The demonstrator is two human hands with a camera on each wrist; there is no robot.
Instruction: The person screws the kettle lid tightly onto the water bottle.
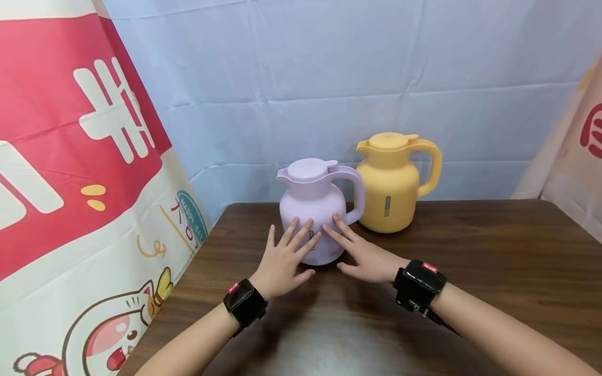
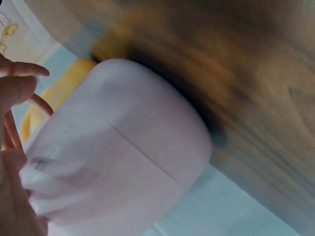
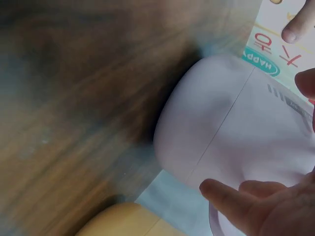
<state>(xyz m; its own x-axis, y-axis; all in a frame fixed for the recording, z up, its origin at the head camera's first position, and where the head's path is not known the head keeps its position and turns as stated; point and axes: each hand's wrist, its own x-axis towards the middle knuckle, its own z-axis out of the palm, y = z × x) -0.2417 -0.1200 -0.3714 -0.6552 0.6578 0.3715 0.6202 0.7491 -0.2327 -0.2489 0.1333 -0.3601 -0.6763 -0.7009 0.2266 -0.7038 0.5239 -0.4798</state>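
A lilac jug [image 1: 308,201] with a lid, spout and looped handle stands upright on the wooden table. My left hand [image 1: 282,263] is at its front left, fingers spread and straight, fingertips right at the body. From the front right my right hand [image 1: 369,256] reaches to the same jug, its fingers extended and overlapping the lower body near the handle. In the left wrist view the lilac jug [image 2: 123,142] shows its rounded base and a seam. The right wrist view shows the lilac jug [image 3: 231,118] with fingertips close beside it.
A yellow jug [image 1: 388,183] of the same shape stands behind and to the right, its handle pointing right. The dark wooden table [image 1: 494,271] reaches back to a pale blue cloth [image 1: 329,62]. A printed curtain [image 1: 70,156] hangs along the left side.
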